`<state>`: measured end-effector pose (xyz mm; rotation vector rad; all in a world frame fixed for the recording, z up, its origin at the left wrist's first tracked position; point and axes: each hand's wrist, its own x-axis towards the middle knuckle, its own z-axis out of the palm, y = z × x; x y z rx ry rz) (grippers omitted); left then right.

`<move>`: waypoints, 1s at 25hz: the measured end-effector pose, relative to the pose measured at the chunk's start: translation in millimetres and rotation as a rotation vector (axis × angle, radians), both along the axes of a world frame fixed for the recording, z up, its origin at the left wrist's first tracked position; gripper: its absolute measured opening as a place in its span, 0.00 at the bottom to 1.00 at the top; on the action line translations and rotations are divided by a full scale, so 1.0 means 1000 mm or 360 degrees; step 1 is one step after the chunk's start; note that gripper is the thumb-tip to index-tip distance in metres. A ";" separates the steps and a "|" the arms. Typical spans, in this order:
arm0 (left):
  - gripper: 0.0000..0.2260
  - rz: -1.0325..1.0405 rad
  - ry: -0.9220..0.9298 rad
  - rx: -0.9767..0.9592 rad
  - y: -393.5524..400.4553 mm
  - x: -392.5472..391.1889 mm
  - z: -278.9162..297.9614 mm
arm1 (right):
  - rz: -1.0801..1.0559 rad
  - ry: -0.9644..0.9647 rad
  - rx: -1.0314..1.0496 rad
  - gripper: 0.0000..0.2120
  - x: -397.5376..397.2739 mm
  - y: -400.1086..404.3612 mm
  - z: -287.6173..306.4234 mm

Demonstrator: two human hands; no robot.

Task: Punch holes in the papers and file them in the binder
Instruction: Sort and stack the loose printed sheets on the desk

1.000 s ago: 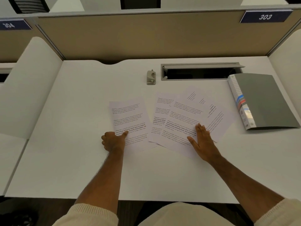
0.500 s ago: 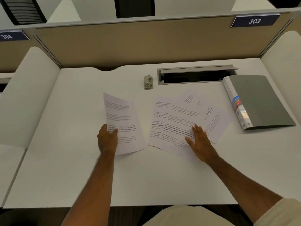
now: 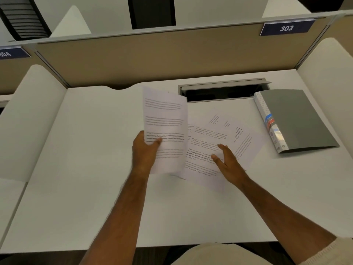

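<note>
Left hand (image 3: 144,150): my fingers pinch one sheet (image 3: 165,129), lifted off the desk (image 3: 95,150).
Right hand (image 3: 228,163): open, flat over the loose papers (image 3: 208,150).
Tip: square all edges before punching.

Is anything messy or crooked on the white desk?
Yes. The printed white sheets lying on the desk are fanned out crookedly, overlapping at different angles rather than stacked. The grey plastic binder also sits slightly skewed to the desk edge.

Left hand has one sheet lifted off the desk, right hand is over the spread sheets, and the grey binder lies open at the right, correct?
Not quite: the head view shows the grey binder closed. The left hand does hold one sheet lifted, with the right hand over the spread sheets.
</note>
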<state>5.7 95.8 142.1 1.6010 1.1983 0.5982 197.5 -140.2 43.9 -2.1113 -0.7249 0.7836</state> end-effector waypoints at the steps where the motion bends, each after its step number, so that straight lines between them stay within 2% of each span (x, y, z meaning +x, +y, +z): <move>1: 0.13 -0.0049 -0.0045 -0.0074 -0.008 0.006 -0.002 | -0.0084 0.0108 0.0043 0.29 0.002 0.002 0.008; 6: 0.17 -0.0182 -0.0209 -0.0317 -0.052 0.030 -0.013 | -0.0384 0.0836 0.0434 0.23 0.020 0.006 0.033; 10: 0.19 -0.0295 -0.0132 -0.0382 -0.073 0.046 -0.029 | -0.0479 0.1114 0.0556 0.18 0.035 -0.003 0.045; 12: 0.21 -0.0360 -0.0102 -0.0413 -0.083 0.052 -0.038 | -0.0449 0.1090 0.0543 0.15 0.041 -0.011 0.040; 15: 0.21 -0.0474 -0.0058 -0.0468 -0.093 0.059 -0.055 | -0.0492 0.0948 0.0431 0.20 0.050 -0.023 0.028; 20: 0.10 -0.0465 0.0098 -0.0613 -0.096 0.070 -0.075 | -0.0470 0.0755 0.0348 0.21 0.064 -0.048 0.019; 22: 0.09 -0.0350 0.0170 -0.0564 -0.093 0.076 -0.079 | -0.0475 0.0713 0.0328 0.21 0.072 -0.058 0.018; 25: 0.11 -0.0215 0.0419 -0.0304 -0.083 0.082 -0.089 | -0.0483 0.0640 0.0322 0.20 0.083 -0.067 0.018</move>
